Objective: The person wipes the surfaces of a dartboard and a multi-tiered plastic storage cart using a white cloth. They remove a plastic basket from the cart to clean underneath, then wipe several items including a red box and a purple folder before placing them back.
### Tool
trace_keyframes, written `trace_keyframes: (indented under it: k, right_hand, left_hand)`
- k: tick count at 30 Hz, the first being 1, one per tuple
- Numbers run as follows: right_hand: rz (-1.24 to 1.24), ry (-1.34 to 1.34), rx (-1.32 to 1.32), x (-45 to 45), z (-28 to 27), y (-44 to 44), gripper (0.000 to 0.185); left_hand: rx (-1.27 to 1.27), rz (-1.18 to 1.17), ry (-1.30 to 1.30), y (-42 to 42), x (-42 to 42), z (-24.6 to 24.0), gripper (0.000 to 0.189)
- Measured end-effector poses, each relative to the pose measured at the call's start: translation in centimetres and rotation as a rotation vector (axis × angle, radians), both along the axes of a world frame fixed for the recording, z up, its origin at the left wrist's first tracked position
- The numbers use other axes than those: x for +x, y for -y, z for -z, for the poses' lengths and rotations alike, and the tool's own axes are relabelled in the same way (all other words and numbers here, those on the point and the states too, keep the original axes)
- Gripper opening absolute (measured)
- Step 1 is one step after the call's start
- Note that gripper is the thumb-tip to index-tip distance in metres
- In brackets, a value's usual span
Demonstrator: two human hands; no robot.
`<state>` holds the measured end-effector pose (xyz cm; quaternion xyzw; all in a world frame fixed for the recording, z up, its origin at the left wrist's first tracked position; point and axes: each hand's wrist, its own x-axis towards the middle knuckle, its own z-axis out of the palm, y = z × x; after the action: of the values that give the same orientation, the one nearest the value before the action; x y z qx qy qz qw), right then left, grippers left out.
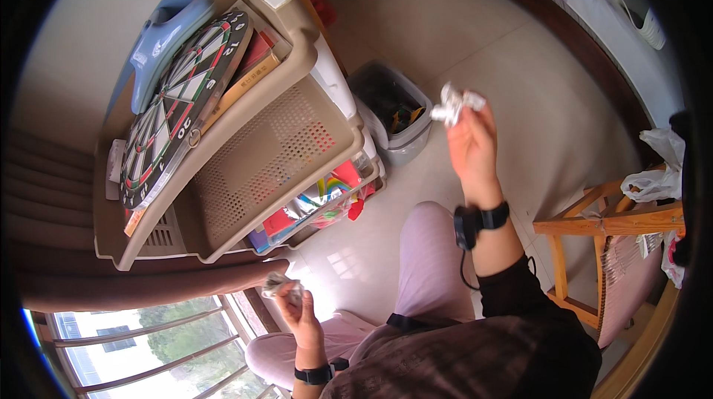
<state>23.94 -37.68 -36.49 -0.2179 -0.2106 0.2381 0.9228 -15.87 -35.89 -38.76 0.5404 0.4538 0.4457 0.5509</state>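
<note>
My right hand [473, 145] is raised over the floor, its fingers closed on a crumpled white wad [454, 105], paper or foil; I cannot tell which. Lower down, near the window, my left hand [302, 318] grips another crumpled wad [278, 286], greyish white and slightly blurred. An open grey bin [409, 143] with a liner and dark contents stands on the floor left of my right hand, apart from it. Both wrists wear black straps, and a small black device with a cable sits by the right one.
A beige tiered basket rack [273, 148] at the left holds a dartboard [184, 98], a blue plastic object [167, 54], books and coloured packets. At the right stands a wooden chair [601, 225] with plastic bags [652, 182]. A bed [601, 26] lies upper right, a barred window [161, 343] lower left.
</note>
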Motion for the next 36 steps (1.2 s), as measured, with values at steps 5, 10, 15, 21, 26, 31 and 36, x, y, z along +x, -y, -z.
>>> trace_keyframes:
  k: [5, 10, 15, 21, 26, 31, 36]
  right_hand:
    - [0.28, 0.341, -0.422, 6.4, 6.2, -8.4, 0.026]
    - [0.47, 0.542, -0.892, 3.5, 16.3, -9.7, 0.036]
    - [-0.331, 0.325, -0.738, -7.2, 13.2, -0.3, 0.026]
    - [-0.619, 0.509, -0.424, -17.5, 6.6, 4.6, 0.045]
    - [-0.323, 0.491, -0.355, -16.3, 5.7, 3.9, 0.028]
    - [0.361, 0.867, -0.414, -9.8, -0.2, -1.3, 0.024]
    - [0.749, 1.226, -0.364, -4.4, -8.6, -7.6, 0.022]
  left_hand:
    - [-0.07, 0.077, -0.038, 1.4, -0.1, 0.6, 0.029]
    - [-0.058, 0.203, -0.058, 1.2, 0.2, -0.3, 0.027]
    - [-0.021, 0.443, -0.097, 0.3, 2.8, -0.6, 0.023]
    - [-0.304, 0.684, 0.164, -0.5, 7.9, -0.6, 0.007]
    - [-0.05, 1.056, -0.191, -3.4, 10.1, -3.0, 0.008]
    - [0.71, 0.747, -0.307, -7.7, 11.1, -5.9, 0.021]
    - [1.0, 0.123, -0.718, -13.1, 9.4, -5.5, 0.031]
